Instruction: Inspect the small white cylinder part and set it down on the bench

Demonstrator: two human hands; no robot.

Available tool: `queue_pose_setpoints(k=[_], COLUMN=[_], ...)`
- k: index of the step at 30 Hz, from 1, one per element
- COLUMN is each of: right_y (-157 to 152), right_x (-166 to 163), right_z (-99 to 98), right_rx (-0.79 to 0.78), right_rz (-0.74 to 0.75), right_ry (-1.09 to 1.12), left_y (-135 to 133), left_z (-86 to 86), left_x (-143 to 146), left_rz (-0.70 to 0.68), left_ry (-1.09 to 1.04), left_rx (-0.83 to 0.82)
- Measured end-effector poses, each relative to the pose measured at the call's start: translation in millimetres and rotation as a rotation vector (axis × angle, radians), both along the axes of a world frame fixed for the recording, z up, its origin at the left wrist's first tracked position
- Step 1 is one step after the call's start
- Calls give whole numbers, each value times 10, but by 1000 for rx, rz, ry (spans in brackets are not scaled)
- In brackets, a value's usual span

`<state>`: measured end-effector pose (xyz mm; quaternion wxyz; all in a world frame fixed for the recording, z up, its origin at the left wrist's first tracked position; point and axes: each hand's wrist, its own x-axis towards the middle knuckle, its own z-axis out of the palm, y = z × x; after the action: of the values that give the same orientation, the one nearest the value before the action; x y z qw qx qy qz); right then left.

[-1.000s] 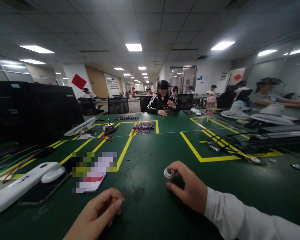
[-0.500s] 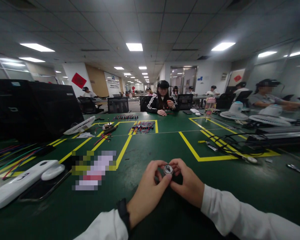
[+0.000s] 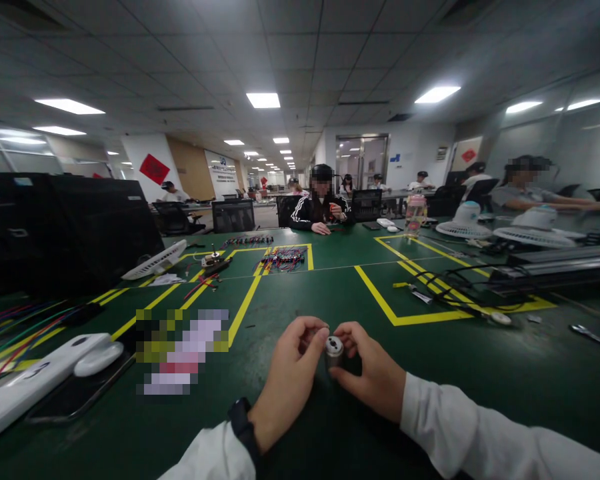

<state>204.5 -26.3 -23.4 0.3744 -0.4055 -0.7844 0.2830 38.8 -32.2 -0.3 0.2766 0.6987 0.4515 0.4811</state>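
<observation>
A small silver metal cylinder (image 3: 335, 357), much like a little motor can, stands upright with its pale end face and dark holes turned up. My right hand (image 3: 375, 367) grips it from the right, thumb in front and fingers behind. My left hand (image 3: 293, 370) is just left of the cylinder's top, thumb and fingertips pinched together. Whatever small piece may be between those fingertips is too hidden to make out. Both hands are just above the green table (image 3: 200, 440).
Left lie a white numbered power bank-like case (image 3: 45, 380), a phone (image 3: 80, 397) and a dark computer case (image 3: 70, 233). Wire bundles (image 3: 284, 259) lie mid-table. Cables (image 3: 445, 287), metal profiles (image 3: 560, 267) and a wrench (image 3: 595, 339) are right. A co-worker (image 3: 321, 207) sits opposite.
My left fingertips have come up and away from the cylinder's top, where a dark bit showed before. The end face is now bare with holes visible; my right hand keeps hold. The view shifted slightly.
</observation>
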Motion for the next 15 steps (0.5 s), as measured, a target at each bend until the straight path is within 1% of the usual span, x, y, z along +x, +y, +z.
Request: queue_pose_setpoints(k=[3, 8, 11, 15], right_y=[-7, -23, -44, -57], right_x=[77, 226, 256, 252], right_z=[-5, 22, 66, 85], right_rx=[5, 18, 4, -10], right_rz=[-22, -62, -74, -82], right_ry=[-19, -58, -82, -117], left_y=[7, 19, 17, 7], left_z=[-34, -151, -178, -186], left_x=[-51, -77, -69, -70], left_rz=[-25, -133, -149, -151], left_ry=[45, 236, 310, 346], left_rx=[-17, -24, -1, 2])
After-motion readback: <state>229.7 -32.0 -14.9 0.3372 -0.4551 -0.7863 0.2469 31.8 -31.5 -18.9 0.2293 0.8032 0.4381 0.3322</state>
